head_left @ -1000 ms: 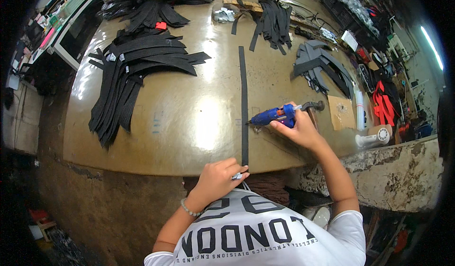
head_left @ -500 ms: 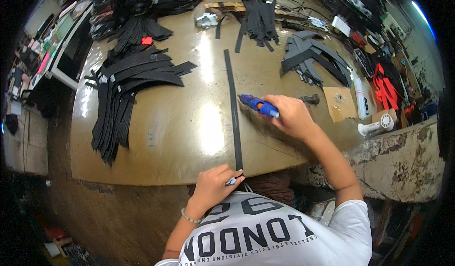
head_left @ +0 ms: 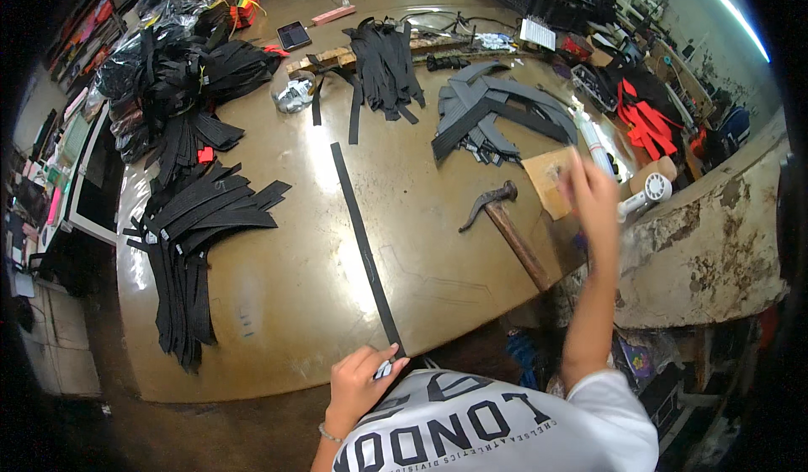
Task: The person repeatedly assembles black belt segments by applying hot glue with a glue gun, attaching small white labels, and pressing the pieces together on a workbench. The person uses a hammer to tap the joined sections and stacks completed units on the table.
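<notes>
A long black strap point(head_left: 359, 228) lies lengthwise on the table, with thin pale marks along its nearer half. At the table's front edge, my left hand point(head_left: 358, 381) has its thumb and fingertips on the strap's near end. A small white piece, like a label point(head_left: 384, 369), sticks out between its curled fingers. My right hand point(head_left: 589, 190), smeared by motion, is up at the right over a square of brown cardboard point(head_left: 545, 188). A bit of blue shows by that wrist; whether it is the glue gun I cannot make out. A hammer point(head_left: 515, 241) lies left of my right forearm.
Black straps are heaped at the left point(head_left: 181, 253); another bunch point(head_left: 383, 68) lies at the back middle. Grey and black straps point(head_left: 505, 114) cross at the back right. Beyond are a phone point(head_left: 293, 35), a plastic bowl point(head_left: 294, 93), a white spool point(head_left: 646, 196) and red straps point(head_left: 644, 123).
My right hand has gone from beside the strap, where it held a blue glue gun, to the right over the cardboard. The view has shifted; the left hand stays at the strap's end.
</notes>
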A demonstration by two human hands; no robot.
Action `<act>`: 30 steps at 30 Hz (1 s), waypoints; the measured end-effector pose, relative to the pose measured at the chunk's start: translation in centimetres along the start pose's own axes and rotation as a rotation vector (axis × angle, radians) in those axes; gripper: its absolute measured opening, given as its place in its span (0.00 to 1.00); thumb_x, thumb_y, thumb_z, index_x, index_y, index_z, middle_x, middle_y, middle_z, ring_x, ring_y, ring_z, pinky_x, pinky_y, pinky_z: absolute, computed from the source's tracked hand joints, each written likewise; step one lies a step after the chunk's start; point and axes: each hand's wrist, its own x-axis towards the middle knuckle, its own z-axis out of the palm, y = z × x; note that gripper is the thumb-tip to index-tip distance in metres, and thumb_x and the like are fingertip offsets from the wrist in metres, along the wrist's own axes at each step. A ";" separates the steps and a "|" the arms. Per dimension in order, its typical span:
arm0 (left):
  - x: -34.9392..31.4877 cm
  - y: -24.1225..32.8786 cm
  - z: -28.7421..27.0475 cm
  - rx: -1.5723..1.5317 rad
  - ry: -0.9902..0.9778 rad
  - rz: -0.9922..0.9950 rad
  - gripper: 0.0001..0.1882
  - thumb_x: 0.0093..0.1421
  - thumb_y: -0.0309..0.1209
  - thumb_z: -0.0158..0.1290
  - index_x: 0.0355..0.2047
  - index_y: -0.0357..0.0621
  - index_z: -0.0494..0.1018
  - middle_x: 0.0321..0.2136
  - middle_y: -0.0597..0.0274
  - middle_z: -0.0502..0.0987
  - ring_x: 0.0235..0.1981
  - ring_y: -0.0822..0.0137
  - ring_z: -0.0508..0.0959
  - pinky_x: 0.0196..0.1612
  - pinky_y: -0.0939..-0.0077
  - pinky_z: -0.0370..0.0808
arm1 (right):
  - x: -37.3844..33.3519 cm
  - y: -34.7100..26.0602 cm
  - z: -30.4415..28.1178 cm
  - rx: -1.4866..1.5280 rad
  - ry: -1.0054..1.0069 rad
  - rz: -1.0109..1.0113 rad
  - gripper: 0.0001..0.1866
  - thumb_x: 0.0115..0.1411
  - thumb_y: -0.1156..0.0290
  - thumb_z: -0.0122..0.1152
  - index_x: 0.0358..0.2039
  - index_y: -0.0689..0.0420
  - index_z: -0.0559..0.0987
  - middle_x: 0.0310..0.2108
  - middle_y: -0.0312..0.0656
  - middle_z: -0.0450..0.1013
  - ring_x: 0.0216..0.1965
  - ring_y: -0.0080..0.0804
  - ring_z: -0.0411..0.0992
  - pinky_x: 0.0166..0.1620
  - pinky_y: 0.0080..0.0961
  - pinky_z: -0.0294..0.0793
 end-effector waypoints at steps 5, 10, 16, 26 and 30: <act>-0.1 0.0 0.2 0.030 0.027 0.011 0.12 0.49 0.36 0.68 0.33 0.46 0.82 0.19 0.63 0.72 0.17 0.63 0.72 0.22 0.71 0.70 | 17.1 2.2 14.0 -0.490 -0.101 -0.267 0.22 0.61 0.56 0.60 0.53 0.51 0.76 0.54 0.46 0.71 0.56 0.49 0.67 0.57 0.51 0.64; -0.2 0.2 0.3 0.004 0.054 -0.006 0.12 0.51 0.37 0.67 0.34 0.47 0.82 0.19 0.63 0.71 0.18 0.61 0.73 0.22 0.70 0.70 | 21.7 4.1 15.6 -0.513 -0.241 -0.301 0.27 0.56 0.54 0.67 0.54 0.50 0.76 0.53 0.46 0.72 0.57 0.46 0.68 0.56 0.51 0.66; -0.2 0.0 0.1 0.014 0.022 0.023 0.12 0.52 0.37 0.66 0.34 0.46 0.81 0.20 0.61 0.71 0.18 0.60 0.72 0.22 0.69 0.70 | 15.2 -7.5 3.6 0.296 -0.278 -0.619 0.21 0.59 0.60 0.66 0.47 0.62 0.79 0.36 0.37 0.79 0.38 0.23 0.75 0.43 0.22 0.73; -0.1 0.1 0.0 -0.027 0.077 0.048 0.12 0.51 0.35 0.67 0.33 0.45 0.80 0.20 0.62 0.72 0.18 0.63 0.73 0.22 0.71 0.71 | -6.9 -15.1 6.4 0.998 -0.506 -0.369 0.14 0.61 0.73 0.63 0.47 0.60 0.79 0.38 0.35 0.77 0.40 0.20 0.74 0.44 0.19 0.75; -0.1 0.1 0.0 -0.044 0.089 0.050 0.12 0.50 0.35 0.66 0.33 0.45 0.81 0.21 0.63 0.72 0.19 0.63 0.74 0.23 0.71 0.71 | -11.5 -13.9 13.1 0.489 -0.593 -0.332 0.14 0.61 0.70 0.61 0.47 0.59 0.79 0.40 0.52 0.78 0.41 0.47 0.76 0.45 0.36 0.74</act>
